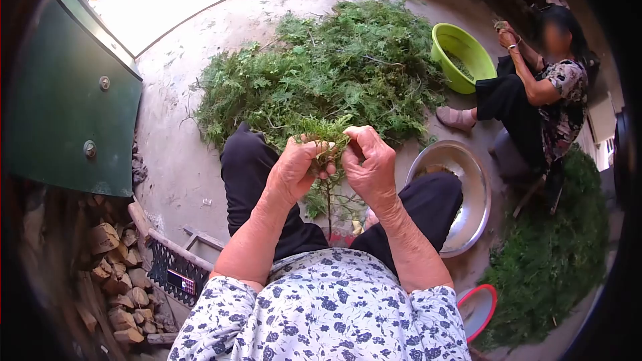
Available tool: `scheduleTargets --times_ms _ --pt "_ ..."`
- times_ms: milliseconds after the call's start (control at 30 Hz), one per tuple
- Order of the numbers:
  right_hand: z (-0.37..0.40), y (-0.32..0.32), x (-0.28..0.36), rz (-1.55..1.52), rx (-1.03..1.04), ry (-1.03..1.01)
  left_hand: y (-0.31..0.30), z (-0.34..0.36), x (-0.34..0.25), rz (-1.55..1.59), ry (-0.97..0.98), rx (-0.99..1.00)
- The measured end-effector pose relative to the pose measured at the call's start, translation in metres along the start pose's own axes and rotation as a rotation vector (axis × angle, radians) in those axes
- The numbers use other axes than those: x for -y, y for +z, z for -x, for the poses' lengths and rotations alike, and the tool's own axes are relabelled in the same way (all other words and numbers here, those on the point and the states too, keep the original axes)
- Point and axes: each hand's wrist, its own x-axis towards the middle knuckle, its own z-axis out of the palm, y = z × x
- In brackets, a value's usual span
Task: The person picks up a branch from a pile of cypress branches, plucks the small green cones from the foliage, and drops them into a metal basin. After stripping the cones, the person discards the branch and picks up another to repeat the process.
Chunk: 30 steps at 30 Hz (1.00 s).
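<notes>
In front of my lap, my left hand (301, 168) is closed round a leafy evergreen sprig (319, 127). Its thin brown stem (328, 210) hangs down between my knees. My right hand (372, 166) is beside it, thumb and fingers pinched together on the sprig's right edge. Whether something small is between those fingertips is hidden. Just beyond both hands lies a large heap of cut evergreen branches (334, 67) on the concrete floor. A wide metal basin (480, 217) stands by my right knee, partly covered by my leg.
A co-worker (565, 93) sits at the right, hands raised round something small, near a lime-green basin (445, 43). More greenery (548, 267) lies at lower right, beside a red-rimmed basin (493, 297). Split firewood (124, 294) and a low seat frame (200, 241) are at left, below a green door (73, 107).
</notes>
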Motion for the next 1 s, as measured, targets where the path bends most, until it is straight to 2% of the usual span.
scheduleTargets --times_ms 100,233,333,400,467,567,600,667,733,800,833,867,933,1000 --pt "0.006 0.000 -0.006 0.068 0.021 -0.126 -0.002 -0.003 0.002 -0.114 0.023 0.001" --pt "0.011 0.002 -0.006 0.106 -0.045 -0.100 0.009 -0.004 0.006 -0.174 0.119 -0.010" --pt "0.016 -0.003 -0.012 0.131 -0.133 -0.004 0.018 -0.007 0.010 -0.182 0.109 0.037" --pt "0.013 -0.020 -0.033 0.105 -0.341 0.175 0.030 -0.003 0.013 -0.215 0.066 -0.139" --pt "0.013 -0.054 -0.054 0.223 -0.475 0.247 0.017 -0.011 0.019 -0.208 0.104 -0.089" --pt "0.038 -0.120 -0.088 0.464 -0.493 0.374 -0.027 -0.029 0.022 0.096 0.107 0.032" --pt "0.052 -0.142 -0.103 0.554 -0.459 0.450 -0.029 -0.030 0.018 0.114 0.072 -0.025" --pt "0.079 -0.180 -0.129 0.856 -0.397 0.411 -0.037 -0.034 0.017 0.325 0.034 0.045" --pt "0.087 -0.192 -0.126 0.836 -0.411 0.491 -0.044 -0.041 0.019 0.404 0.007 0.059" --pt "0.087 -0.180 -0.125 0.433 -0.411 0.593 -0.048 -0.044 0.023 0.481 -0.024 0.069" --pt "0.087 -0.165 -0.125 0.298 -0.325 0.557 -0.049 -0.045 0.023 0.538 -0.051 0.074" --pt "0.084 -0.143 -0.121 -0.040 -0.287 0.702 -0.049 -0.047 0.023 0.598 -0.076 0.079" --pt "0.083 -0.104 -0.118 -0.525 -0.140 0.881 -0.047 -0.046 0.024 0.598 -0.082 0.091" --pt "0.082 -0.075 -0.116 -0.923 -0.070 0.937 -0.045 -0.043 0.022 0.602 -0.112 0.059"
